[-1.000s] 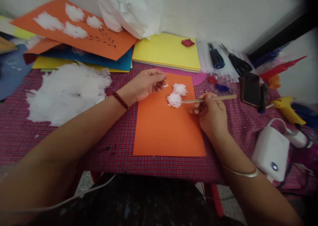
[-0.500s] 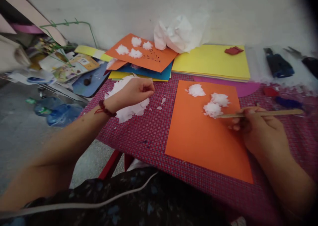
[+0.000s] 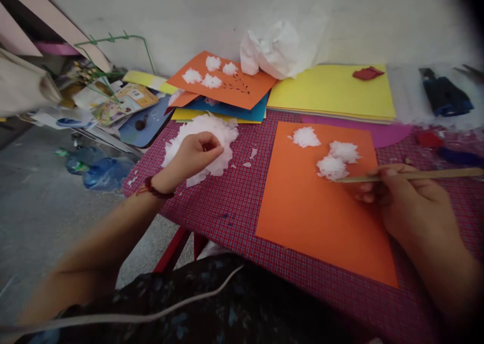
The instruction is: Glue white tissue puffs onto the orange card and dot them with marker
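My left hand point(image 3: 191, 157) is over a heap of thin white paper pieces point(image 3: 223, 132), thumb and index finger pinched together. Whatever lies between those fingertips, if anything, is hidden. In my right hand point(image 3: 412, 203) is a thin wooden stick point(image 3: 449, 173), held like a pen. Its tip is beside the lower edge of a white paper tuft point(image 3: 331, 167) on an orange sheet point(image 3: 302, 213). Another white tuft point(image 3: 345, 151) touches that one, and a third tuft point(image 3: 304, 137) sits apart near the sheet's upper left.
Behind lie a second orange sheet point(image 3: 245, 94) with several white tufts, a yellow paper stack point(image 3: 328, 89) and crumpled white paper point(image 3: 276, 49). Dark-handled tools point(image 3: 446, 94) rest at the right. Small paper scraps point(image 3: 247, 164) dot the checked tablecloth point(image 3: 227, 203). Blue bottles point(image 3: 108, 174) stand on the floor.
My left hand has drawn back leftward and toward me over the white paper heap. The right hand keeps the stick tip by the same tuft. The view has shifted slightly.
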A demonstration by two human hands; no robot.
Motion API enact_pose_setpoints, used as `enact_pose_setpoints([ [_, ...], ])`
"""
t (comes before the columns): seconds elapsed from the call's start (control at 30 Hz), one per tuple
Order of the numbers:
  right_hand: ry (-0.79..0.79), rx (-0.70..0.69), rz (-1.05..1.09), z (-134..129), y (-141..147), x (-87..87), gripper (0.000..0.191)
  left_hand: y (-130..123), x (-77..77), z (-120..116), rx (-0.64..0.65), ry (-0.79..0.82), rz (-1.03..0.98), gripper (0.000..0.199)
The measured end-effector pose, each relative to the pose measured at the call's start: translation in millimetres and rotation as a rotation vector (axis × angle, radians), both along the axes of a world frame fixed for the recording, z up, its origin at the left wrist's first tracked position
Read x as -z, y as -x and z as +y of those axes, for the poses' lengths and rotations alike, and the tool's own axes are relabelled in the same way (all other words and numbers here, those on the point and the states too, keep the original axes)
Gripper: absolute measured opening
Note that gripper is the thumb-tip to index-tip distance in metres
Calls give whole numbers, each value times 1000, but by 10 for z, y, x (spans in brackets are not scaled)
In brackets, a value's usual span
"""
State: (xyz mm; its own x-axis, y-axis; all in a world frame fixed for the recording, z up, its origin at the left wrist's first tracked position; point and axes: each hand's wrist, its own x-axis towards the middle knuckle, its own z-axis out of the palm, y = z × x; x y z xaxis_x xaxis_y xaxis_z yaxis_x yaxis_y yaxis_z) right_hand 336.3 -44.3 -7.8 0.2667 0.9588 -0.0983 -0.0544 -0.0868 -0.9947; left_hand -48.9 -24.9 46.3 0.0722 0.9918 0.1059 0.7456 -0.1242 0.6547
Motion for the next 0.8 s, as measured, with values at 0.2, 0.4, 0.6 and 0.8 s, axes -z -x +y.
enact_pose_setpoints([
  [0.2, -30, -21, 35, 8, 26, 13, 17, -151, -182, -61, -12, 290, -476, 13],
  [0.4, -121, -76, 43, -18, 24, -2, 17, -605, -162, 9, 189, 397, -570, 14],
  [0.6, -172, -135, -71, -21, 26, -18, 23, -848, 32, 140, 535, 387, -186, 31],
  [0.8, -188, -173, -112, -26, 30, -20, 27, -795, 88, 102, 518, -87, 365, 39],
])
